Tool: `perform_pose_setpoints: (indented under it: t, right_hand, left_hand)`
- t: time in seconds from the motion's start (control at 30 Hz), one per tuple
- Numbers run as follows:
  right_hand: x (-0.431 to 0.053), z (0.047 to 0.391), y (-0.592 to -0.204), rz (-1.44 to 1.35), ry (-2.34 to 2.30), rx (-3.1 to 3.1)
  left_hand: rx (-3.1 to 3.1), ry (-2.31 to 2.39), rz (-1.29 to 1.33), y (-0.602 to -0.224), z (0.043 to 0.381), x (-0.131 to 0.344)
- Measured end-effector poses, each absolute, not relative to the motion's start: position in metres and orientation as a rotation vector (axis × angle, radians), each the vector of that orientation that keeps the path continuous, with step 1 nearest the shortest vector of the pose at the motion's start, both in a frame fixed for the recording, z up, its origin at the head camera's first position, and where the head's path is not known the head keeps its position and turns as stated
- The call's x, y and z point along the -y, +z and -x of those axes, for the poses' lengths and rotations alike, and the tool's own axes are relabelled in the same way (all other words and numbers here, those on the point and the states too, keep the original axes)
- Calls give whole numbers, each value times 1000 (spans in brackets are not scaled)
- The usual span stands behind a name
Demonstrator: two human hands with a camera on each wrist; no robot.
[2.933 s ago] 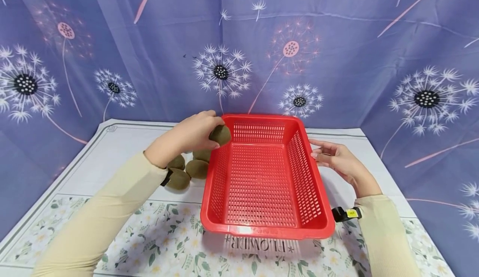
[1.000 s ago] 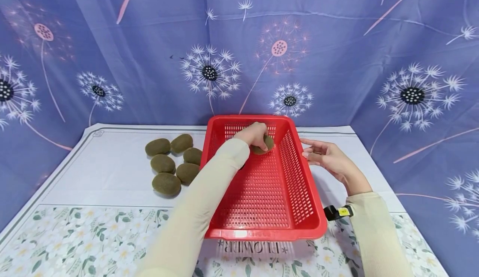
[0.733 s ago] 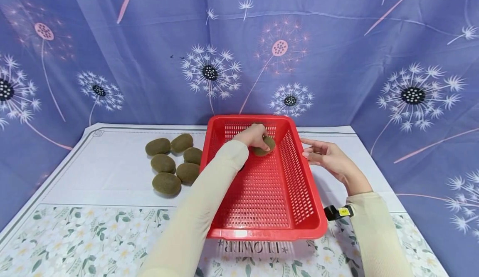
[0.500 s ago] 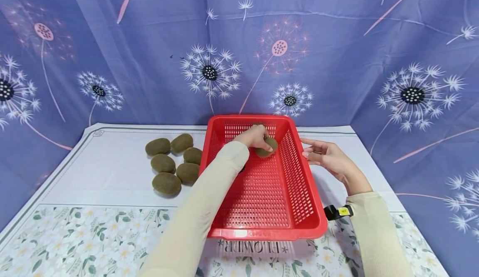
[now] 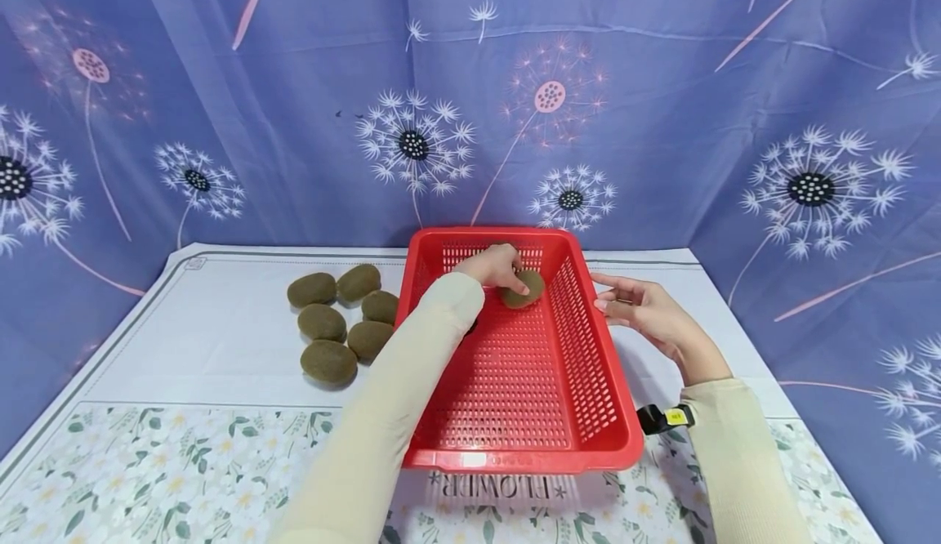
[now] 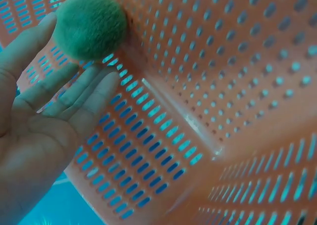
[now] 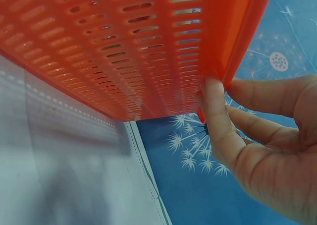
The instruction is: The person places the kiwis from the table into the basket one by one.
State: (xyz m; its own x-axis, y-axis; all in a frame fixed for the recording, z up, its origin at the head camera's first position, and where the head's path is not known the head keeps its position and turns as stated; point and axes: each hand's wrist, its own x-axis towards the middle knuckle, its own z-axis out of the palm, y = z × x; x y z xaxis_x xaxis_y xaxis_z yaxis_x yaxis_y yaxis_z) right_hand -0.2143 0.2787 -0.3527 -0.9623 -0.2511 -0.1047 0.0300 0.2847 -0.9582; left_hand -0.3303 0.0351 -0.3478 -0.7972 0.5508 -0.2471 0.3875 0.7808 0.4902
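Observation:
Inside a red slotted plastic basket [image 5: 507, 381], my left hand [image 5: 494, 266] is beside a brown fuzzy kiwi [image 5: 524, 290] near the far end. In the left wrist view the fingers of my left hand [image 6: 54, 91] are spread and loosely extended. The thumb tip lies at the edge of the kiwi [image 6: 90, 27], and no finger is curled round it. At the basket's right side, my right hand [image 5: 654, 312] pinches the rim between thumb and fingers. Close up, the thumb of the right hand [image 7: 267, 150] is against the wall under the rim.
Several kiwis [image 5: 328, 363] lie grouped on the table left of the basket. The table's cover [image 5: 213, 462] is white with a floral front band. A purple dandelion-print curtain [image 5: 294, 119] stands close behind the basket and along both sides.
My left hand has carried the kiwi from over the basket's left edge to inside its far end, and its fingers have loosened from the fruit. My right hand stays at the right rim.

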Motion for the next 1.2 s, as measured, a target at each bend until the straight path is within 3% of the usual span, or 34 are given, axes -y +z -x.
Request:
perform_pose_setpoints:
  t: [0.3, 0.53, 0.9, 1.2]
  right_hand:
    - [-282, 214, -353, 195, -1740, -2302]
    - [-283, 212, -354, 222, -1720, -2312]
    - [-283, 216, -356, 209, -1742, -2307]
    - [-282, 217, -355, 221, -1728, -2310]
  left_hand:
    - [-2475, 587, -660, -321, 332, -23]
    - [-2411, 675, -761, -282, 333, -2]
    - [-2510, 813, -851, -245, 328, 69]
    - [-2628, 880, -759, -250, 314, 127]
